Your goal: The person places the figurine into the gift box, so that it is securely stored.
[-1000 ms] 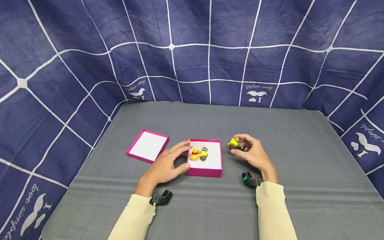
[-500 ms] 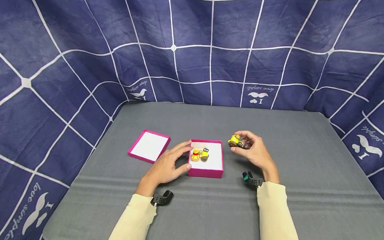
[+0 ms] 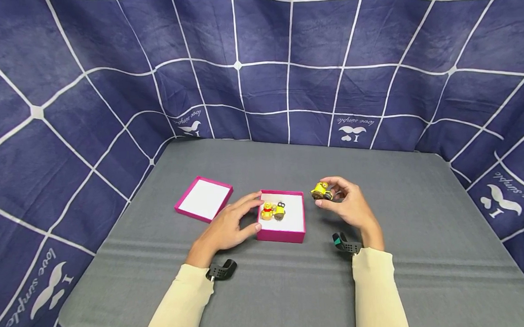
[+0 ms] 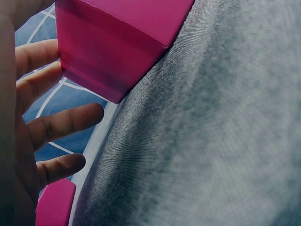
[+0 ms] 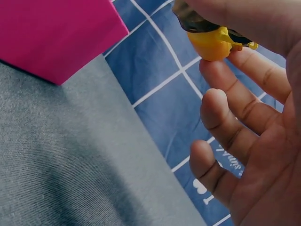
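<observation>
The yellow figure [image 3: 320,190] is pinched by the right hand [image 3: 346,204] between the thumb and the first two fingers; in the right wrist view the other two fingers are seen loosely bent, with nothing held in them. The figure is held up off the tabletop [image 3: 277,291], tilted, just to the right of the pink box [image 3: 281,236] and apart from it.

The left hand [image 3: 225,228] is spread wide, with its thumb set at the box's near left corner and its fingertips laid along the far left side. In the left wrist view two fingers are seen against the box wall, and two are stretched out clear of it.

On the box's white floor, toward the left, a bear figure [image 3: 266,211] and a goggled figure [image 3: 280,211] are placed close together. The shallow pink lid [image 3: 203,200] is laid beyond the left hand, its white inside facing up.
</observation>
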The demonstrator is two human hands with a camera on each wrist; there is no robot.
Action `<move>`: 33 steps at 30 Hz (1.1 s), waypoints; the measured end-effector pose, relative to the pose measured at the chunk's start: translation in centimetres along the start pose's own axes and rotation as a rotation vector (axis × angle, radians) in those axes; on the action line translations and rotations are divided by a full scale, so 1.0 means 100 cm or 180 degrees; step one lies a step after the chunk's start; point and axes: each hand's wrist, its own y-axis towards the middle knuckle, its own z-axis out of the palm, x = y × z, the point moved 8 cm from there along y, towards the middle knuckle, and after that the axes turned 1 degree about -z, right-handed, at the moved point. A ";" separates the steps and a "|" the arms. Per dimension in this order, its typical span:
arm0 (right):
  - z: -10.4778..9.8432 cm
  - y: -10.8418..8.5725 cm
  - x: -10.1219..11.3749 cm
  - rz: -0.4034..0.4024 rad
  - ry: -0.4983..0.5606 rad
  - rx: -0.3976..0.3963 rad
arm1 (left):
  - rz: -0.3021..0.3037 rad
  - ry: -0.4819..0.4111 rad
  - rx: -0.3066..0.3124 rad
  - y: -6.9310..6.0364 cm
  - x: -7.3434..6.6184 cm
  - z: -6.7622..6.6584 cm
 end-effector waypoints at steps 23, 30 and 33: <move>0.004 -0.007 0.055 -0.0133 -0.0067 0.0242 | 0.0077 0.0020 -0.0012 -0.001 -0.003 0.000; 0.007 -0.006 0.058 -0.0133 -0.0046 0.0268 | 0.0002 0.0034 0.0006 -0.001 0.000 0.001; 0.007 -0.005 0.059 -0.0166 -0.0053 0.0270 | 0.0002 0.0040 -0.0009 -0.001 0.001 0.001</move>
